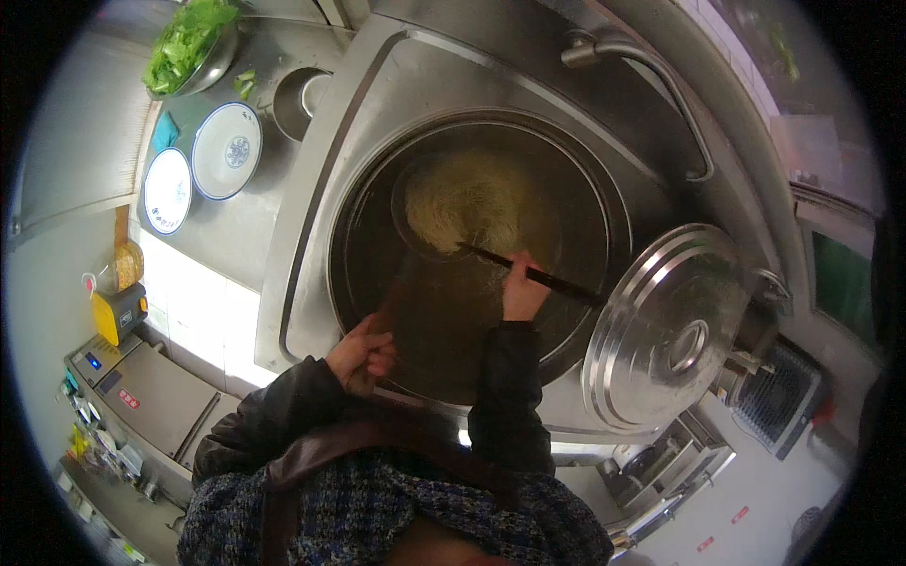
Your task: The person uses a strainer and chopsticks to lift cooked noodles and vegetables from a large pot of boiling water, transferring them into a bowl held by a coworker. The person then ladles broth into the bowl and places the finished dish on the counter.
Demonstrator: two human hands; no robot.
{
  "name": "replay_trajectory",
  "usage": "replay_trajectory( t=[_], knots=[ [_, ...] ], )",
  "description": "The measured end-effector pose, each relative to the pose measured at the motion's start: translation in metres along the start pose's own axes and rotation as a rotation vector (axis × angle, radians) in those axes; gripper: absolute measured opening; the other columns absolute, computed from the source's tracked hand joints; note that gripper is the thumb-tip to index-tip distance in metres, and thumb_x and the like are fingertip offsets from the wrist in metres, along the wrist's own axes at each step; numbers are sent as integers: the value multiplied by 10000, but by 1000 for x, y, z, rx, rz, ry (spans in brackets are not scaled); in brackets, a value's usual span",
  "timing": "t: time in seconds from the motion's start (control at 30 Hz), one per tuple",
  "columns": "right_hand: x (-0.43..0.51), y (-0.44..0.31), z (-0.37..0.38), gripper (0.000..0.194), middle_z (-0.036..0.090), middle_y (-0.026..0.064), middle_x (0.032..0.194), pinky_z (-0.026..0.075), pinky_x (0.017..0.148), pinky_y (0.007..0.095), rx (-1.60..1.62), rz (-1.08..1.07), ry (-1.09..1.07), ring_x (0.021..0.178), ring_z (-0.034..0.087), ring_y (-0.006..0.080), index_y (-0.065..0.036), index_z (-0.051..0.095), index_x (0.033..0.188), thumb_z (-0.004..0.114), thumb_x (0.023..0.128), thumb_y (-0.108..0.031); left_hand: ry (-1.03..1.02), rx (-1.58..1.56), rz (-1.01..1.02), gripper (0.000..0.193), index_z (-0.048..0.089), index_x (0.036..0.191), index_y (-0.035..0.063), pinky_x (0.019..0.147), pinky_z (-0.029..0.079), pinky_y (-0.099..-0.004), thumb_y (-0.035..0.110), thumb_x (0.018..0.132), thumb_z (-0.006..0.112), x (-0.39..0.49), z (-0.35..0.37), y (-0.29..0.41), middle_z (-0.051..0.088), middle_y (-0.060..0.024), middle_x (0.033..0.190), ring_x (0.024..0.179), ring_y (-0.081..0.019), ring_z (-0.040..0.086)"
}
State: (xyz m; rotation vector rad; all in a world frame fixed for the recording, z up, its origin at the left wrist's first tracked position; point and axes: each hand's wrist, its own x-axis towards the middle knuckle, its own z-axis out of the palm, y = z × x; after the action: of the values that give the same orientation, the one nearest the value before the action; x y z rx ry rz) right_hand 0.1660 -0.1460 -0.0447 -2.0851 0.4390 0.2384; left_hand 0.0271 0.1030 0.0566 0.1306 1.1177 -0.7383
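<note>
A large round pot (453, 364) of steaming water is set into the steel stove in front of me. Pale noodles (467, 198) lie in a round strainer (396, 205) in the water. My left hand (362, 354) grips the strainer's brown handle (393, 301) at the pot's near left rim; steam blurs the handle. In my right hand (525, 290) is a pair of long dark chopsticks (566, 286), their tips at the near edge of the noodles.
A steel lid (665, 332) leans at the pot's right. Beyond the rim is a swivel tap (658, 60). On the left counter are two bowls (226, 152) (168, 191), a steel pot (287, 106) and a bowl of leafy greens (187, 49).
</note>
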Motion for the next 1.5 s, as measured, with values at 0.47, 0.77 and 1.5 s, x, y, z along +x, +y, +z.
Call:
replay_trajectory(
  t=[0.47,0.77,1.5],
  knots=[
    [10,-17,-6,328,573,39,651,389,571,303,188,99,-174,570,475,112,-11,667,908,479,950,-277,-60,114,32,394,365,1209,242,431,288,-188,3,905,441,-1,-3,0,395,-3,736,545,-71,331],
    [7,5,56,298,599,41,694,394,596,265,126,197,-152,597,488,108,-7,655,872,479,945,-236,-65,-89,-29,388,361,1194,258,427,279,-176,4,909,428,2,-11,-3,386,-13,723,542,-73,335],
    [-1,-11,-2,288,625,89,863,455,741,326,-204,-245,-111,774,580,184,-72,645,1042,437,953,-252,-80,63,-4,378,389,1116,266,403,279,-176,-25,878,421,-28,2,-3,378,-4,713,525,-67,330]
  ],
)
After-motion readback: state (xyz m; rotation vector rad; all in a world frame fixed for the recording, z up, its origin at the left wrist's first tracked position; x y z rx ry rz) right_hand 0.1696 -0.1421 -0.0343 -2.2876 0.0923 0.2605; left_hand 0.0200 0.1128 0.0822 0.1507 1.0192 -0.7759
